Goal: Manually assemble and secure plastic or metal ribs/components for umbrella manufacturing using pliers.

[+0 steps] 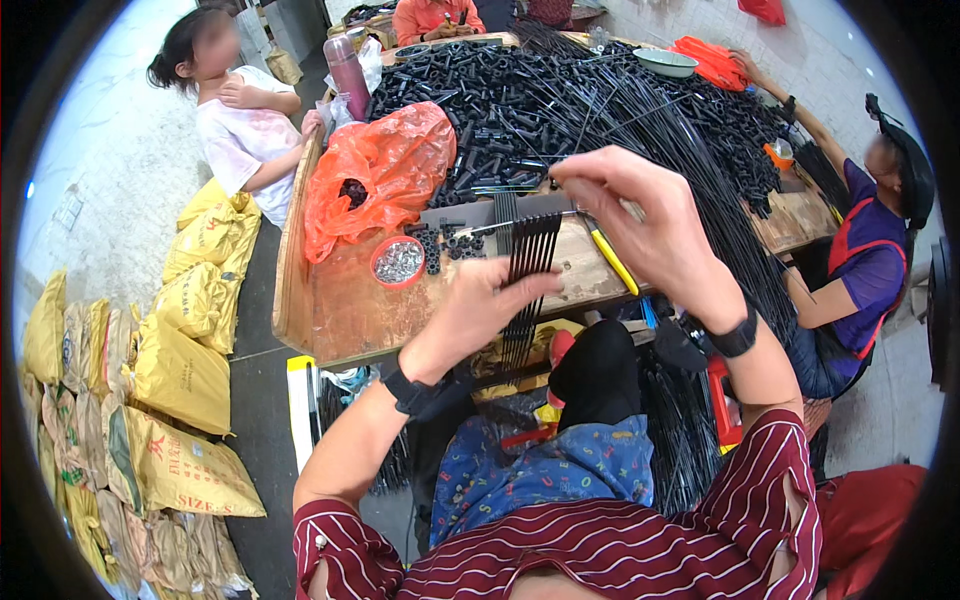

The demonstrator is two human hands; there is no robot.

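Observation:
My left hand (pixel 480 305) is closed around a bundle of thin black rods (pixel 534 250), fanned side by side and upright at the table's near edge. My right hand (pixel 648 205) is raised just above and right of their tops, thumb and fingertips pinched together; whatever is between them is too small to make out. Below it lies a tool with a yellow-and-black handle (pixel 613 262). A thin metal shaft (pixel 490 229) runs behind the rods. Left of the bundle are a red round dish (pixel 398 262) of small silvery parts and several short black tubes (pixel 432 250).
Black plastic parts (pixel 470 140) heap over the wooden table (pixel 350 315), with long black rods (pixel 680 150) across them. An orange plastic bag (pixel 420 130) sits left, near a pink flask (pixel 346 75). People are at the left, far and right sides. Yellow sacks (pixel 185 375) line the left floor.

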